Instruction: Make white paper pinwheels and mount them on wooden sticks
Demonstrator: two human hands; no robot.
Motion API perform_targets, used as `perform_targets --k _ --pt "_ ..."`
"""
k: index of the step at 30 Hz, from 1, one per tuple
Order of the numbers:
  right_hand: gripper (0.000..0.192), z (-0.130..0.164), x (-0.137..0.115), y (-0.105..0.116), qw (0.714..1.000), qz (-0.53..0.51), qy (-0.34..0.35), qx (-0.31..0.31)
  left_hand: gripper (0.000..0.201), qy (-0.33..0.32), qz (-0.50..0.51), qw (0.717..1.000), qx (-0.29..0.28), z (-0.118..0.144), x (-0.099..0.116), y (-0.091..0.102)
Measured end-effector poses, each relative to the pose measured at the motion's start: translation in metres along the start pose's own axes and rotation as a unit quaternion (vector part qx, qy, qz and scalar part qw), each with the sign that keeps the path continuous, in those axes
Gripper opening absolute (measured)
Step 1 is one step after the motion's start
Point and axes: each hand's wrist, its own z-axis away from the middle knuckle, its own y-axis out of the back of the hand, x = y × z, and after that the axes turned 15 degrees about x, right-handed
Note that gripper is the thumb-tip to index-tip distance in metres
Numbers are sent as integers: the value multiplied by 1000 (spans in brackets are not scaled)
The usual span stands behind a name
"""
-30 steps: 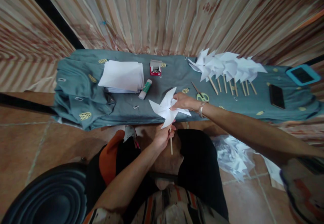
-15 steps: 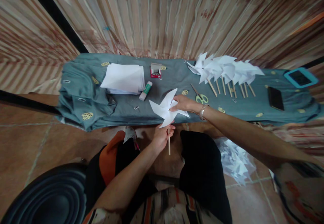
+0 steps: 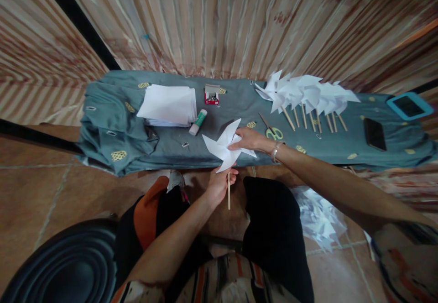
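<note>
A white paper pinwheel (image 3: 221, 145) on a thin wooden stick (image 3: 228, 195) hangs over the front edge of a table draped in a teal cloth (image 3: 171, 145). My left hand (image 3: 219, 184) grips the stick just under the paper wheel. My right hand (image 3: 248, 139) presses its fingertips on the centre of the wheel. A silver bracelet circles my right wrist.
A row of several finished pinwheels (image 3: 308, 95) lies at the back right. Green-handled scissors (image 3: 272, 132), a glue stick (image 3: 197, 122), a small red box (image 3: 211, 94) and a paper stack (image 3: 167, 105) sit on the cloth. A phone (image 3: 374, 134) and tablet (image 3: 408, 106) lie far right. Paper scraps (image 3: 318, 218) litter the floor.
Both hands keep their hold on the pinwheel; it has shifted only slightly as the view moved.
</note>
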Motion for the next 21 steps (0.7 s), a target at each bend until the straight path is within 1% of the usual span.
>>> perform_targets --k 4,10,13,16,21 --pt "37 -2 -1 1 1000 -3 12 -10 15 0 1 1000 1 1 1 -1" --pt "32 -2 -4 1 1000 3 -12 -6 10 4 -3 1000 0 0 0 -2" --pt "35 -2 -8 2 1000 24 -12 -8 7 11 -4 1000 6 0 -1 -2" --pt "37 -4 -13 4 999 46 -6 -20 4 16 -8 1000 10 0 -1 -2" --pt "30 -8 -17 7 996 76 0 -52 7 15 -20 1000 10 -2 -2 -1"
